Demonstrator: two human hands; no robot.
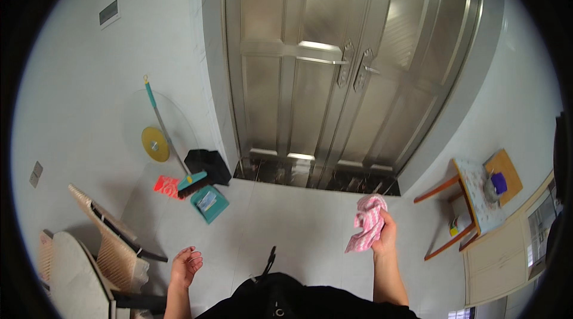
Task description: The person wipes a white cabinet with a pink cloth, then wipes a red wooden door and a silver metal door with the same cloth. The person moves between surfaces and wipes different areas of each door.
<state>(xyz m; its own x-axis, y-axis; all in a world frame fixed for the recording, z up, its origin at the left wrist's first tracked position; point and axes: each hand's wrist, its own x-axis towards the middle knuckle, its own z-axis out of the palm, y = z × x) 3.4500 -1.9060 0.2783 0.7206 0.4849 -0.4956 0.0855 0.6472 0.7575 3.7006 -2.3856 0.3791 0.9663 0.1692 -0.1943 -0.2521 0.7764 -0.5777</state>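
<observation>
My right hand (pixel 386 231) grips a pink and white patterned cloth (pixel 369 222), which hangs bunched over the tiled floor. At the lower left, my left hand (pixel 186 265) is held in the air with its fingers loosely curled and nothing in it. Before me stands a metal double door (pixel 313 108) with two lever handles (pixel 347 62), both leaves closed. A dark marble threshold (pixel 277 174) runs along its foot.
Left of the door are a broom (pixel 192 180), a teal dustpan (pixel 209 203) and a black bag (pixel 210 164). A woven chair (pixel 112 247) and round table (pixel 74 274) stand lower left. On the right is a small wooden table (pixel 476 198) with items on it, beside a cream cabinet (pixel 497 256).
</observation>
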